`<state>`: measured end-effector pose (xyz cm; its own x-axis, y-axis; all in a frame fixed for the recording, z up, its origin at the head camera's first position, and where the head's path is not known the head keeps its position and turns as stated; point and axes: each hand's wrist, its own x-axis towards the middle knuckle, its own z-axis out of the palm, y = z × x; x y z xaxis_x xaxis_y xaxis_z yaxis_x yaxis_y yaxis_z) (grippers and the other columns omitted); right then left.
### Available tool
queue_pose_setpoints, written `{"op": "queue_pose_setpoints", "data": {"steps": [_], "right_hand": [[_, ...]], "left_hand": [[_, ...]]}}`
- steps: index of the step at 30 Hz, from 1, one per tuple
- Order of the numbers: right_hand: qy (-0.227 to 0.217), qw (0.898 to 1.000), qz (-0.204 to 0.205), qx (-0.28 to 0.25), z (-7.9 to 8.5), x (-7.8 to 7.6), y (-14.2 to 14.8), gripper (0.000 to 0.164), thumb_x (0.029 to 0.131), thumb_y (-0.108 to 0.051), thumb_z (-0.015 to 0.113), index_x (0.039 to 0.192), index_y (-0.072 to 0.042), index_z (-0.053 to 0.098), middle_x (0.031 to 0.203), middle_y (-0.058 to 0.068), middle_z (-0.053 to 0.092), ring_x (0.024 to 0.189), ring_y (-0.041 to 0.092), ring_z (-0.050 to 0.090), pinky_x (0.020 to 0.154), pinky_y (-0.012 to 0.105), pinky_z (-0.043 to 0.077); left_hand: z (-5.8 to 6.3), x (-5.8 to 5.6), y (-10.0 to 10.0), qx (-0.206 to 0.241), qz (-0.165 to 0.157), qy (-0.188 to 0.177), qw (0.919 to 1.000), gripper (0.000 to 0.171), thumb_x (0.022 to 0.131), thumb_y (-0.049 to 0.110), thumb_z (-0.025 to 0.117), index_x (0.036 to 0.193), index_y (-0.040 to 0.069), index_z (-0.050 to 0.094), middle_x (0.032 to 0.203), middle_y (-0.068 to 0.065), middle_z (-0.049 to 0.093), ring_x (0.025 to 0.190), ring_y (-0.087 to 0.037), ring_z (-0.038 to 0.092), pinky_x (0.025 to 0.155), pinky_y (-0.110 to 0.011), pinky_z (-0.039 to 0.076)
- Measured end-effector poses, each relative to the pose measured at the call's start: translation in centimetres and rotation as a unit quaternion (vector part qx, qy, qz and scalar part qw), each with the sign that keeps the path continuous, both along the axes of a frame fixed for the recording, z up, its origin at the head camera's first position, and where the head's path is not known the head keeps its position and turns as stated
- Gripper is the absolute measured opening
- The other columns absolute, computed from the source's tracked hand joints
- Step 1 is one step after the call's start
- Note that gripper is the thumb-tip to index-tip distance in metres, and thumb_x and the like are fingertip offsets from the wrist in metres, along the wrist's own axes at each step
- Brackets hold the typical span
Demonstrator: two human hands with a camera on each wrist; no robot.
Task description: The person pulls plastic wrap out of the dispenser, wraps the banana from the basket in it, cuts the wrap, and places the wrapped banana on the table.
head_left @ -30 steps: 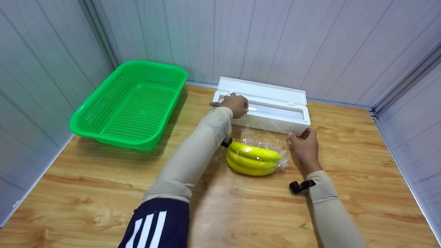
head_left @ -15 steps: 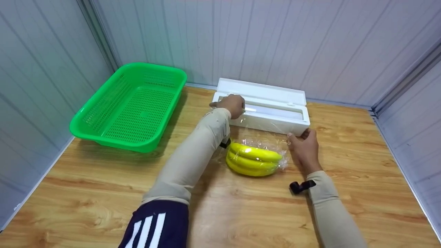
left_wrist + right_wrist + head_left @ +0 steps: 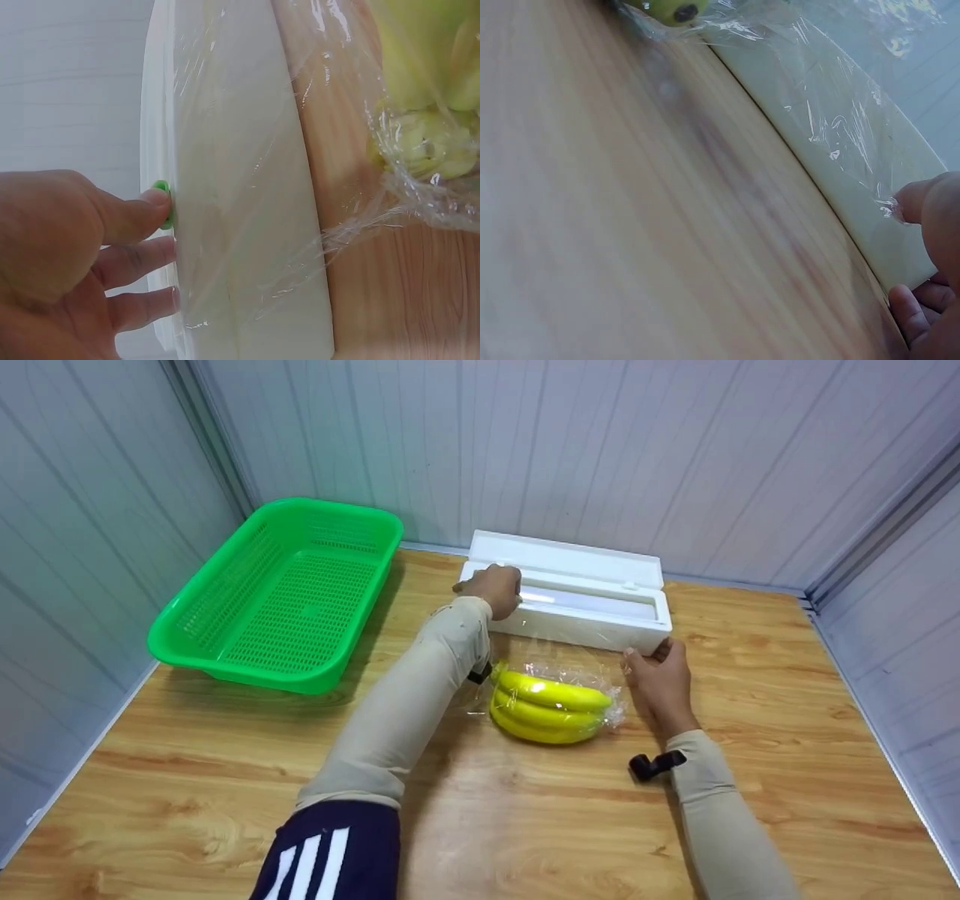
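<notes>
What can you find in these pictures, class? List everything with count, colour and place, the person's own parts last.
Banana bunch: 1, yellow, wrapped, mid-table
Cling film: 1 stretch, clear, across dispenser front and around bananas
Cling film dispenser: 1, white, lid open, behind bananas
Slider: 1, green, on dispenser
Perforated basket: 1, green, left
Table: 1, wood-grain brown, underneath
Panel walls: 3, pale grey, back and sides
Wrist cameras: 2, black, one per wrist
Sleeves: beige on both forearms; navy, white-striped above left
Left hand: 1, bare, thumb on slider
Right hand: 1, bare, at dispenser's right end

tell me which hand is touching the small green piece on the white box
The left hand: its thumb is on the green piece; the right hand is at the white box's opposite end.
</notes>
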<state>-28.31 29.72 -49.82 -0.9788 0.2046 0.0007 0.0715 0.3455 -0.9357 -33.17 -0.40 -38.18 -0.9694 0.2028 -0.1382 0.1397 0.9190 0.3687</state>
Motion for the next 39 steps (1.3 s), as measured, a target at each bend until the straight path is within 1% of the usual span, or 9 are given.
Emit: {"op": "queue_pose_setpoints", "data": {"steps": [6, 11, 15, 18, 22, 27, 34, 39], "right_hand": [[0.003, 1.0, -0.002, -0.001, 0.06, -0.08, -0.36, 0.071, 0.094, -0.033, 0.07, 0.145, -0.002, 0.032, 0.141, 0.02, 0.045, 0.127, 0.028, 0.048, 0.107, 0.035, 0.042], [-0.007, 1.0, 0.0, 0.009, 0.11, -0.07, -0.42, 0.074, 0.094, -0.037, 0.07, 0.146, -0.003, 0.031, 0.143, 0.019, 0.044, 0.13, 0.028, 0.046, 0.109, 0.036, 0.039], [-0.005, 1.0, 0.0, 0.005, 0.13, -0.07, -0.35, 0.074, 0.094, -0.036, 0.07, 0.146, -0.003, 0.03, 0.143, 0.018, 0.044, 0.129, 0.028, 0.046, 0.107, 0.036, 0.041], [0.006, 1.0, 0.002, 0.004, 0.11, -0.14, -0.28, 0.072, 0.094, -0.033, 0.07, 0.145, -0.001, 0.03, 0.141, 0.019, 0.045, 0.127, 0.028, 0.048, 0.105, 0.036, 0.043], [0.011, 1.0, 0.006, 0.006, 0.1, -0.16, -0.23, 0.071, 0.095, -0.031, 0.068, 0.145, 0.001, 0.03, 0.141, 0.021, 0.045, 0.126, 0.028, 0.048, 0.104, 0.036, 0.043], [0.004, 1.0, 0.001, 0.015, 0.16, -0.08, -0.21, 0.072, 0.095, -0.033, 0.068, 0.146, 0.0, 0.03, 0.142, 0.021, 0.045, 0.128, 0.028, 0.047, 0.107, 0.036, 0.041], [-0.002, 1.0, 0.0, 0.003, -0.15, -0.12, -0.11, 0.072, 0.095, -0.034, 0.069, 0.146, -0.001, 0.03, 0.142, 0.021, 0.045, 0.127, 0.027, 0.048, 0.106, 0.035, 0.042], [-0.004, 1.0, 0.0, -0.01, -0.29, -0.11, -0.17, 0.072, 0.094, -0.034, 0.07, 0.146, -0.001, 0.03, 0.14, 0.02, 0.045, 0.125, 0.027, 0.049, 0.101, 0.034, 0.047]], "left_hand": [[0.19, -0.13, -0.4, -0.004, -0.005, 0.007, 1.0, 0.022, 0.102, 0.021, 0.056, 0.117, 0.008, 0.066, 0.119, -0.01, 0.067, 0.115, -0.038, 0.062, 0.096, -0.077, 0.034], [0.15, -0.17, -0.54, -0.01, -0.007, 0.008, 0.9999, 0.02, 0.102, 0.019, 0.056, 0.113, 0.006, 0.066, 0.115, -0.01, 0.068, 0.114, -0.038, 0.062, 0.095, -0.077, 0.035], [0.17, -0.23, -0.42, -0.011, -0.011, -0.001, 0.9999, 0.019, 0.099, 0.014, 0.053, 0.11, 0.007, 0.066, 0.112, -0.01, 0.069, 0.111, -0.037, 0.064, 0.096, -0.078, 0.033], [0.14, -0.33, -0.32, -0.012, -0.014, -0.009, 0.9998, 0.021, 0.097, 0.02, 0.054, 0.112, 0.009, 0.065, 0.114, -0.007, 0.068, 0.114, -0.036, 0.062, 0.097, -0.079, 0.03], [-0.05, -0.41, -0.16, -0.007, -0.017, -0.006, 0.9998, 0.026, 0.099, 0.031, 0.057, 0.117, 0.014, 0.064, 0.117, -0.005, 0.067, 0.118, -0.037, 0.059, 0.096, -0.081, 0.028], [-0.43, -0.53, 0.23, 0.001, -0.016, 0.007, 0.9998, 0.019, 0.101, 0.023, 0.057, 0.113, 0.016, 0.069, 0.111, -0.003, 0.069, 0.112, -0.036, 0.062, 0.092, -0.083, 0.028], [-0.52, -0.62, 0.38, 0.005, -0.007, 0.026, 0.9996, 0.013, 0.096, 0.011, 0.056, 0.101, 0.012, 0.068, 0.105, -0.007, 0.068, 0.108, -0.039, 0.062, 0.089, -0.082, 0.033], [-0.5, -0.52, 0.26, 0.004, -0.007, 0.023, 0.9997, 0.014, 0.096, 0.009, 0.054, 0.101, 0.012, 0.067, 0.106, -0.007, 0.068, 0.107, -0.036, 0.063, 0.09, -0.081, 0.033]]}}
